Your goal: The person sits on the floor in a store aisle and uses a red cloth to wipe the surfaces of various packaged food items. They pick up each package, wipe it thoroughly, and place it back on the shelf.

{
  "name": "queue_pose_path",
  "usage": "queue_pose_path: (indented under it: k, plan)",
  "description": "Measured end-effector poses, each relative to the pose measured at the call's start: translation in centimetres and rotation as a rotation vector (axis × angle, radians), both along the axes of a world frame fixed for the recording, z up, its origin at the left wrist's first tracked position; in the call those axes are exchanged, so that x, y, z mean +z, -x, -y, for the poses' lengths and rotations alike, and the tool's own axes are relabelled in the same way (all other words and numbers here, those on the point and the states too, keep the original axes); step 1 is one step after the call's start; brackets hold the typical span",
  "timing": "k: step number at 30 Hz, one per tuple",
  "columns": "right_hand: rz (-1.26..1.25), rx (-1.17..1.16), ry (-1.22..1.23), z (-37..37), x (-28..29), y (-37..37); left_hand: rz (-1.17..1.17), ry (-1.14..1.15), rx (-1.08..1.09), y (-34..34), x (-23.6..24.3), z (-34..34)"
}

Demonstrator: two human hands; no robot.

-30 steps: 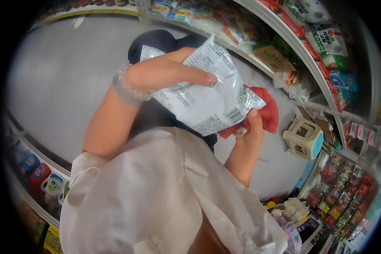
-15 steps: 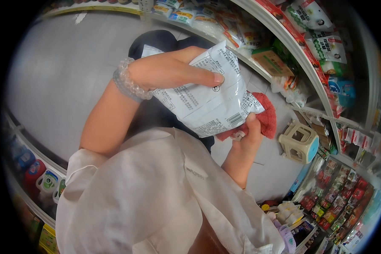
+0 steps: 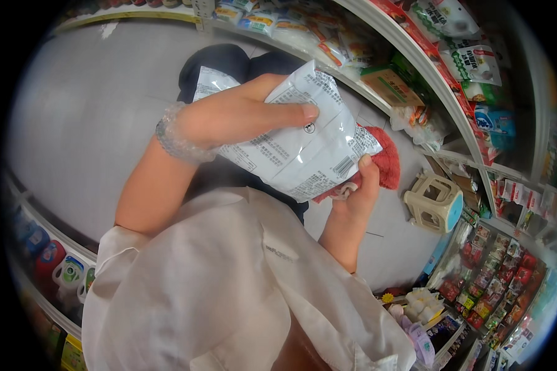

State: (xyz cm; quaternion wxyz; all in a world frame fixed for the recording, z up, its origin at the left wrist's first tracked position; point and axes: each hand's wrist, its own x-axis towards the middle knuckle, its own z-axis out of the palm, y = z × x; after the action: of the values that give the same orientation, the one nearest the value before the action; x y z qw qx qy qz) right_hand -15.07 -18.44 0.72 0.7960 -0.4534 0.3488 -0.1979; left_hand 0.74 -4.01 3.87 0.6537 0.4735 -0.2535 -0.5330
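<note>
A white printed plastic packet (image 3: 319,145) is held up in front of my lap, its printed side toward me. My left hand (image 3: 254,114) grips it across the upper left part, thumb flat on the face and fingers hidden behind. My right hand (image 3: 360,185) pinches the packet's lower right corner between thumb and fingers. A red fluffy cloth (image 3: 385,162) is also in my right hand, bunched behind and below the packet. What the packet contains does not show.
Shelves of bagged goods (image 3: 470,62) curve along the right. A cardboard box (image 3: 390,86) sits on the lower shelf. On the grey floor stands a beige stool (image 3: 432,201) with a blue top. Detergent bottles (image 3: 71,272) line a shelf at the left.
Both hands, the packet and the cloth have shifted slightly left in the picture, along with the shelves. The grip of each hand looks the same.
</note>
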Motion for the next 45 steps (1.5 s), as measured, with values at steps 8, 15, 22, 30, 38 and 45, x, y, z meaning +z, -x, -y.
queue_pose_path:
  k: [8, 15, 22, 30, 38, 45]
  plan:
    - [0.066, 0.043, -0.021, 0.0, -0.2, -0.3, 0.016, 0.014, 0.006, 0.1, 0.2, -0.1]
    - [0.023, -0.009, -0.022, -0.4, 0.2, -0.5, 0.031, 0.006, 0.031, 0.3, 0.2, -0.1]
    - [-0.002, -0.078, -0.03, 1.0, 0.3, -1.9, -0.125, 0.092, 0.28, 1.9, -0.1, 0.1]
    - [-0.043, -0.075, -0.022, 0.1, 0.3, -1.8, -0.271, 0.214, 0.627, 3.6, 0.7, 0.8]
    - [-0.004, 0.004, -0.055, -0.3, -0.4, -1.9, -0.22, 0.277, 0.751, 4.8, -0.1, 1.2]
    - [0.092, 0.119, -0.113, -0.8, -0.1, -2.7, -0.149, 0.209, 0.931, 5.8, -0.6, 1.8]
